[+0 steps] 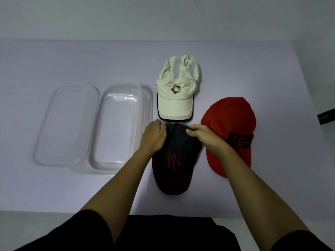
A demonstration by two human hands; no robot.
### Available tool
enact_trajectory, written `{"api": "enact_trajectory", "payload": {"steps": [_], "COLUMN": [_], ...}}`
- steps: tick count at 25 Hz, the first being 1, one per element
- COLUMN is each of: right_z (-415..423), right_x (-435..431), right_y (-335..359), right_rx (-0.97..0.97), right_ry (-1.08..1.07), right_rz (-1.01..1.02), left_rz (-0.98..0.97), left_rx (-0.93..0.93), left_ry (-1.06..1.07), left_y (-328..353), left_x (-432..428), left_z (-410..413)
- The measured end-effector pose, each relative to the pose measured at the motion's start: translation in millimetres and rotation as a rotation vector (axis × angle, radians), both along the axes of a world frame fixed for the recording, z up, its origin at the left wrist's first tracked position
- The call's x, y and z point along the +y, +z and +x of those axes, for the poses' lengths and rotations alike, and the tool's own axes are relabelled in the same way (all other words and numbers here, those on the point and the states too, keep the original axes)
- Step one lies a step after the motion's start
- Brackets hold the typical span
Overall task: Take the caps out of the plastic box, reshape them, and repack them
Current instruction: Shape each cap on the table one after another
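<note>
A dark navy cap [175, 160] with a red embroidered logo and a reddish brim lies on the table in front of me, brim toward me. My left hand [154, 134] grips the far left of its crown with curled fingers. My right hand [203, 134] pinches the far right of the crown. A cream cap [176, 91] with a coloured logo lies beyond it. A red cap [230, 131] with a black patch lies to the right, partly under my right forearm. The clear plastic box [101, 142] stands to the left with nothing inside.
The box's clear lid [67, 124] lies flat just left of the box. The table [54, 187] has a pale lilac top that ends at a wall behind. A dark object [326, 115] shows at the right edge.
</note>
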State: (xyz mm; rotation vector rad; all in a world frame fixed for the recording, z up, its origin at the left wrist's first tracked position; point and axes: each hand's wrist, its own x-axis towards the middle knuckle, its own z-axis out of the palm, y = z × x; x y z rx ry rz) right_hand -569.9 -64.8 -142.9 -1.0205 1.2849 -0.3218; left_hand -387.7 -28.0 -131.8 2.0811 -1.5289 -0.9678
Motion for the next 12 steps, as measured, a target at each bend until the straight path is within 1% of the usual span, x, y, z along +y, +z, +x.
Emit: {"api": "enact_trajectory", "payload": {"steps": [3,6,9,12], "right_z": [4,9,8,5], "right_x": [-4,-7,-7,1], "right_y": [1,3,5,1], "right_rx": [-0.024,-0.011,-0.039,-0.049], "right_ry": [-0.033,-0.020,-0.024,-0.025], "right_rz": [0.060,0.079,0.011,-0.121], "left_rz": [0.032,-0.023,-0.063,-0.081], "left_rx": [0.035,0.037,-0.017,-0.109], "left_ry": [-0.034,-0.131,-0.149,-0.122], "left_y": [4,10,7,3], "left_x": [-4,-10,-12,-7], "left_z": [-1,-3,-5,-6]}}
